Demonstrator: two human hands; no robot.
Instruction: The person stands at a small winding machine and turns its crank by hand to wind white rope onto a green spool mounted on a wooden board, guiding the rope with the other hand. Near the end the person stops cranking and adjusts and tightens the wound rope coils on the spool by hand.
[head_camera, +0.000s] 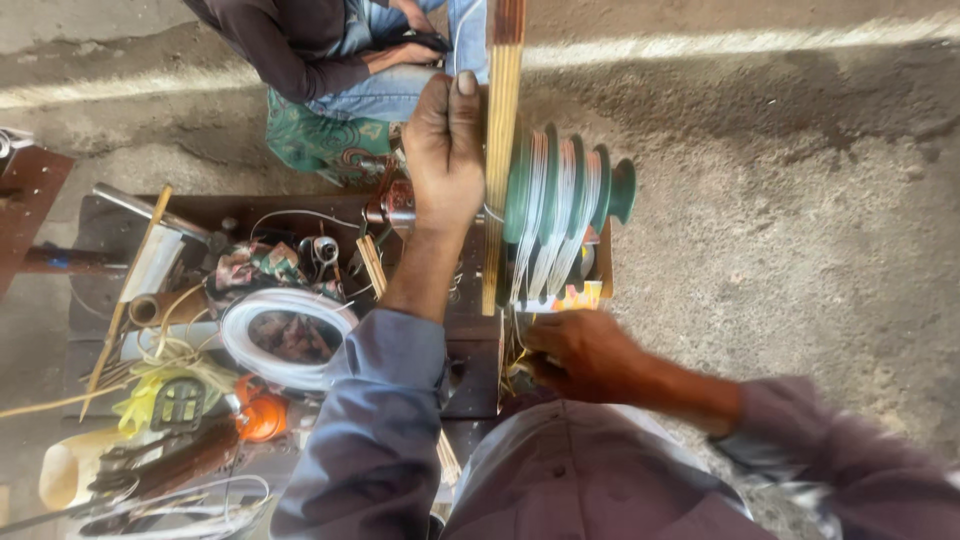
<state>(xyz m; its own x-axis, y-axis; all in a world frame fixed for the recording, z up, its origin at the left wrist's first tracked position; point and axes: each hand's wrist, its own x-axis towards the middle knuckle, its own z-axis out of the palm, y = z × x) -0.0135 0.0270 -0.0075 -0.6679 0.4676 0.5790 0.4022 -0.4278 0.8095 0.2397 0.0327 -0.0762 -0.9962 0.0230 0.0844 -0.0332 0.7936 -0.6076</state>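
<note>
From my view, both arms wear long sleeves of a dull grey-blue cloth. The left sleeve (375, 430), lower centre of the frame, is pushed up, leaving the forearm bare to the left hand (443, 150). The right sleeve (840, 450), lower right, is bunched and creased above the wrist of the right hand (580, 355). A paler grey shirt front fills the bottom centre.

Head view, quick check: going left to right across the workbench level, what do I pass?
Orange round object → white tubing coil → left hand on the wooden upright → green stepped former wound with wire; right hand sits below it.
</note>
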